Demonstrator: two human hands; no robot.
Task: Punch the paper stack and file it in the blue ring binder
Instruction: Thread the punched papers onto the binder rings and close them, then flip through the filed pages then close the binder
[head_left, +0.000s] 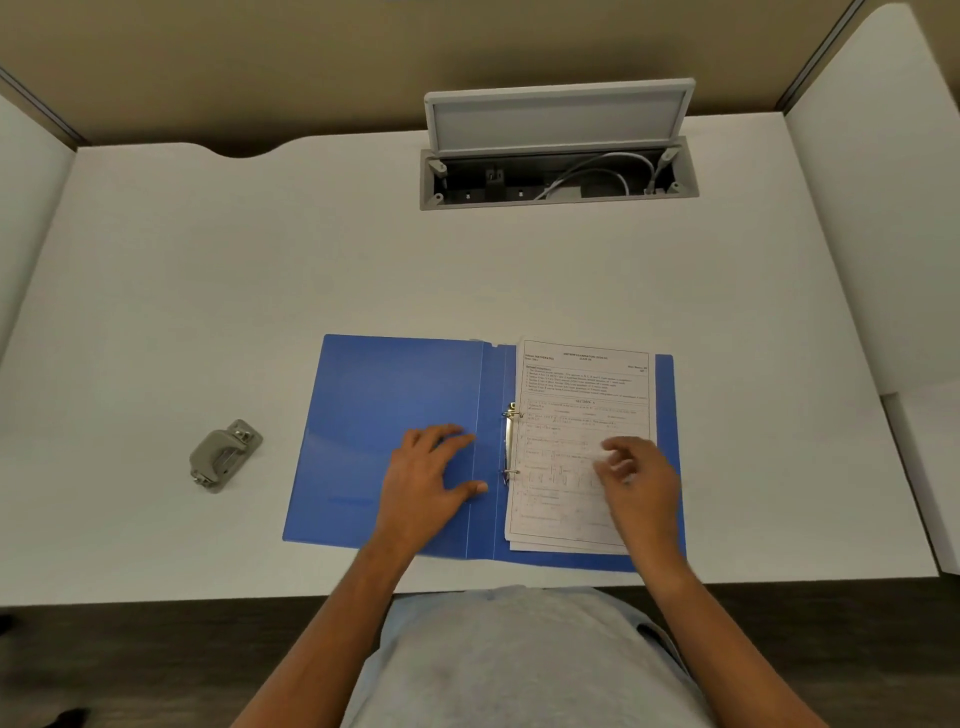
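Two bare hands at one open blue ring binder, which lies flat on a white desk. Item one: left hand, palm down on the inside of the left cover, fingers straight and spread wide, thumb stretched toward the spine, holding nothing. Item two: right hand, over the lower half of the paper stack, fingers loosely bent and blurred; whether they pinch or only brush the top sheet cannot be told. Item three: paper stack, printed sheets, on the right cover under and beyond the right hand, lower edges slightly fanned near the wrist. Item four: metal rings, between the two hands, just beside the left thumb tip, at the left edge of the stack; whether they pass through the sheets cannot be told. Item five: grey hole punch, on the desk well out to the outer side of the left hand, apart from the binder. Item six: recessed cable tray, far beyond both hands, its lid propped up, white cables inside
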